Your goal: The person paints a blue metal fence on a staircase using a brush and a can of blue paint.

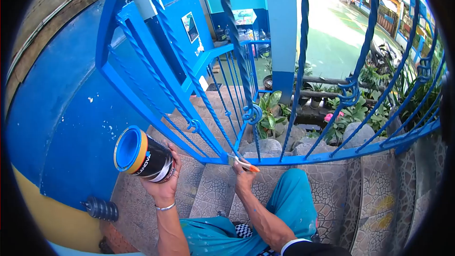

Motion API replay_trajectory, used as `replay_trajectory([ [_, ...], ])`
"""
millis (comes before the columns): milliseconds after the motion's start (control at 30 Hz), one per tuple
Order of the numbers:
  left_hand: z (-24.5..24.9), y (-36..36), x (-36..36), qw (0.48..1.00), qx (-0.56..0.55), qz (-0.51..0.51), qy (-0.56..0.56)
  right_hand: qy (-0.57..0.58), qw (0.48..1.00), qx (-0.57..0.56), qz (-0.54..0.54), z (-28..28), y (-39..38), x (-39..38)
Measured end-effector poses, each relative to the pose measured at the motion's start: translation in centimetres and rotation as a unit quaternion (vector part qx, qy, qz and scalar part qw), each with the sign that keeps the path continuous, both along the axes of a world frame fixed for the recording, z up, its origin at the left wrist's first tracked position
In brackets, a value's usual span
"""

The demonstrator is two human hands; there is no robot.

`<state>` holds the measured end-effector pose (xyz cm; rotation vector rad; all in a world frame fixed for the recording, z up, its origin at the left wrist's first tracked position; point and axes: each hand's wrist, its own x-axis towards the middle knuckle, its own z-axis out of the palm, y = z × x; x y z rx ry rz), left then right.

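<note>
My left hand (163,183) is wrapped round a black paint can (152,157) with an orange band, tilted so its opening with blue paint faces up and left. In my right hand (244,178) is a paintbrush (247,165) with an orange-tipped handle. Its bristle end touches, or is very near, the lower corner of the blue metal railing (308,160). Twisted blue bars rise from that bottom rail. My fingers partly hide the brush handle.
Patterned stone steps (213,185) lie under and around me. On the left stands a blue wall (90,128), with a dark plastic bottle (102,209) beside it. Beyond the railing are rocks (265,148), leafy plants (270,114) and a blue pillar (283,85).
</note>
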<state>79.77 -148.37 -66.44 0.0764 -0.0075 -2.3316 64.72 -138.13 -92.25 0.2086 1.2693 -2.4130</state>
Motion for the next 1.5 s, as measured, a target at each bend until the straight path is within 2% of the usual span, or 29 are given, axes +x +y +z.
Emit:
replay_trajectory([
  [67,0.4,-0.3,0.3,1.000,0.006,-0.002,-0.004,0.054,0.998,0.025,-0.022,0.0,-2.8,0.7],
  [200,0.7,-0.4,1.0,0.999,0.018,-0.016,0.025,0.076,0.993,0.078,-0.040,1.3,-7.7,1.7],
  [233,0.6,-0.4,1.1,0.999,-0.019,-0.020,0.026,0.085,0.992,0.085,-0.046,1.0,-9.0,1.8],
  [300,0.7,-0.3,1.1,0.999,-0.017,-0.021,0.029,0.110,0.985,0.115,-0.059,0.7,-11.1,1.9],
  [400,0.5,-0.5,1.4,0.999,-0.016,-0.017,0.030,0.066,0.993,0.097,-0.030,3.0,-12.1,1.4],
  [533,0.5,-0.6,1.3,0.999,-0.008,-0.021,0.036,0.083,0.996,0.029,0.001,7.9,-10.4,0.8],
  [700,0.8,-0.4,0.8,0.999,0.005,-0.024,0.032,0.043,0.995,-0.094,0.005,9.9,-9.1,0.6],
  [900,0.7,-0.5,0.6,0.999,0.010,-0.026,0.020,-0.098,0.968,-0.228,-0.034,7.7,-9.4,1.4],
  [1000,0.8,-0.2,0.4,1.000,0.010,-0.021,0.019,-0.191,0.929,-0.315,-0.022,6.1,-10.9,1.1],
  [1100,0.9,-0.4,0.7,1.000,0.023,-0.012,0.013,-0.191,0.946,-0.261,0.009,3.1,-12.3,0.8],
  [1233,0.7,-0.5,0.9,0.999,0.026,-0.014,0.024,-0.207,0.968,-0.135,-0.045,0.2,-11.8,1.1],
  [1333,0.7,-0.6,0.7,0.999,0.019,-0.017,0.031,-0.095,0.991,-0.055,-0.080,0.2,-10.8,2.1],
  [1367,0.7,-0.6,0.7,0.999,0.015,-0.016,0.032,-0.009,0.994,-0.002,-0.109,1.9,-10.2,2.4],
  [1500,0.7,-0.4,0.8,1.000,0.011,-0.013,0.019,0.105,0.991,-0.033,-0.079,7.1,-11.1,1.9],
])
